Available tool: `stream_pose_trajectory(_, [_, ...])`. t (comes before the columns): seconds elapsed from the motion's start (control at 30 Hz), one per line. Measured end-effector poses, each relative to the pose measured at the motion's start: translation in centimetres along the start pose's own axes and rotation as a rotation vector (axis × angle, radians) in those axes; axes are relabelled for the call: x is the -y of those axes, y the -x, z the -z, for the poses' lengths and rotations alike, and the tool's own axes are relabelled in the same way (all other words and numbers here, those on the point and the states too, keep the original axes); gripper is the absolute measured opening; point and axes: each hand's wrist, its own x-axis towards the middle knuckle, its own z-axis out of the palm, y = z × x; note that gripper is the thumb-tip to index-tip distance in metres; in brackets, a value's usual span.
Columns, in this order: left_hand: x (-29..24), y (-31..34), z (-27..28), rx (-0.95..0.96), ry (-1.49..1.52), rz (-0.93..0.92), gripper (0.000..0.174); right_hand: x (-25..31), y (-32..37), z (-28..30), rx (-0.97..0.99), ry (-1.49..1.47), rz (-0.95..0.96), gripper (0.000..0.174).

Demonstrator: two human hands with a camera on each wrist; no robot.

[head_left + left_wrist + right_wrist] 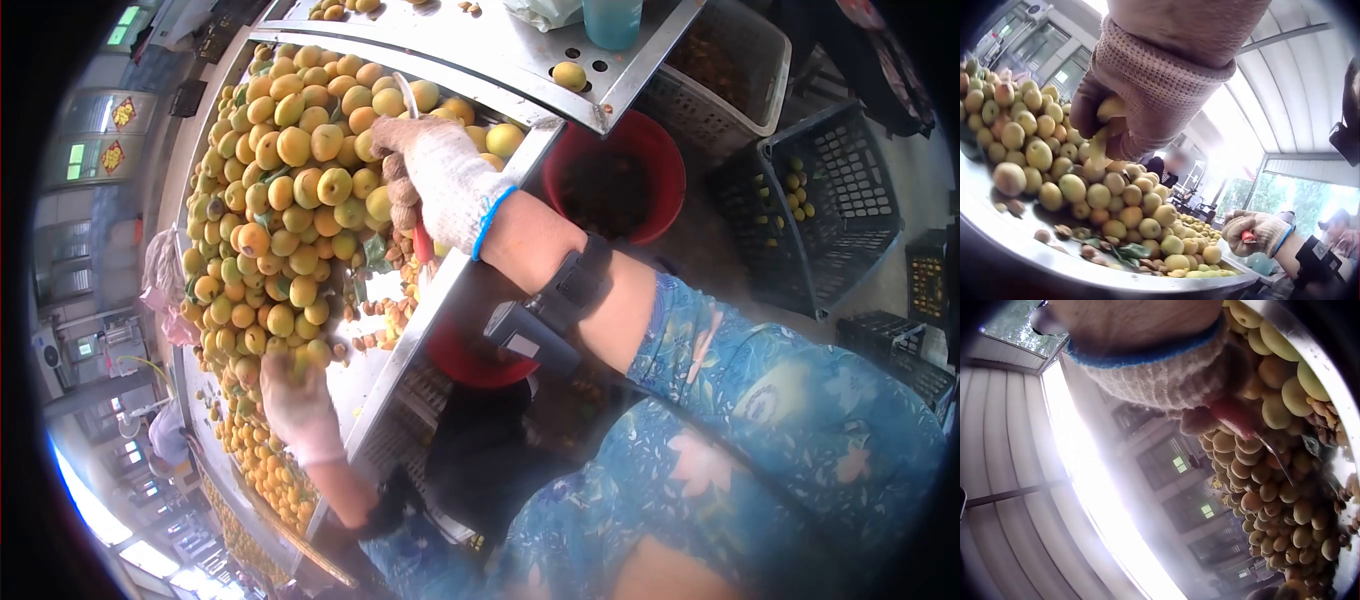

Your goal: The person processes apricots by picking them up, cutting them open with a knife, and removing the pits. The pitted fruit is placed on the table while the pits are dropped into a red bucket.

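Observation:
My gloved right hand (440, 180) grips a small knife by its red handle (1235, 417). Its thin metal blade (1277, 457) points toward the heaped apricots (1266, 494) in the right wrist view. Over the near side of the heap, my left hand (300, 410), also gloved, pinches an apricot (1112, 109) between thumb and fingers. A pale, split-looking flap of its flesh (1099, 149) hangs below the fingertips in the left wrist view. Whole yellow-orange apricots (290, 150) fill the metal table beyond both hands.
Pits and scraps (385, 315) lie on the metal table (350, 385) near its raised edge. A red bucket (665, 180) stands on the floor at right, beside a grey crate (770, 90) and a black crate (850, 190). A teal container (612, 25) sits on the adjoining perforated tabletop.

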Motion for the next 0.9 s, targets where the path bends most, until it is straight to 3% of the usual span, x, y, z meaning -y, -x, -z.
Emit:
stream_pose_trajectory(0.03, [1.7, 1.4, 1.1, 0.020, -0.155, 0.033, 0.024, 0.1, 0.0, 0.1, 0.007, -0.007, -0.007, 0.020])
stream_pose_trajectory(0.13, [5.5, 5.3, 3.2, 0.465, -0.461, 0.378, 0.029, 0.3, 0.1, 0.3, 0.003, -0.021, -0.031, 0.019])
stream_pose_trajectory(0.17, [7.2, 6.5, 3.5, 0.689, -0.570, 0.443, 0.033, 0.2, 0.1, 0.2, 0.003, -0.011, -0.014, 0.020])
stream_pose_trajectory(0.27, [10.5, 10.2, 4.3, 0.680, -0.460, 0.336, 0.037, -0.2, -0.1, 0.5, 0.041, -0.021, -0.010, 0.021])
stream_pose_trajectory(0.33, [8.8, 9.4, 4.1, 0.550, -0.414, 0.342, 0.041, -0.5, -0.1, 0.8, 0.060, -0.037, 0.004, 0.019])
stream_pose_trajectory(0.37, [10.3, 9.3, 3.0, 0.421, -0.326, 0.232, 0.039, -0.7, -0.3, 0.9, 0.059, -0.037, 0.032, 0.019])
stream_pose_trajectory(0.5, [5.0, 3.6, 0.4, 0.265, 0.124, 0.047, 0.029, -0.5, -1.4, 1.3, 0.030, -0.252, 0.050, 0.021])
stream_pose_trajectory(0.63, [-0.8, -2.3, -4.0, 0.196, 0.223, -0.075, 0.029, 0.4, -1.4, 1.7, 0.041, -0.288, 0.062, 0.018])
stream_pose_trajectory(0.7, [-3.1, -4.6, -5.3, 0.333, -0.092, 0.033, 0.031, 0.5, -1.0, 1.4, 0.037, -0.258, 0.063, 0.017])
stream_pose_trajectory(0.77, [-4.1, -6.3, -6.2, 0.488, -0.182, 0.112, 0.032, 0.5, -0.9, 1.5, 0.025, -0.234, 0.057, 0.016])
stream_pose_trajectory(0.9, [-3.7, -6.8, -8.3, 0.611, -0.274, 0.109, 0.032, 0.7, -0.6, 1.3, 0.078, -0.176, 0.024, 0.019])
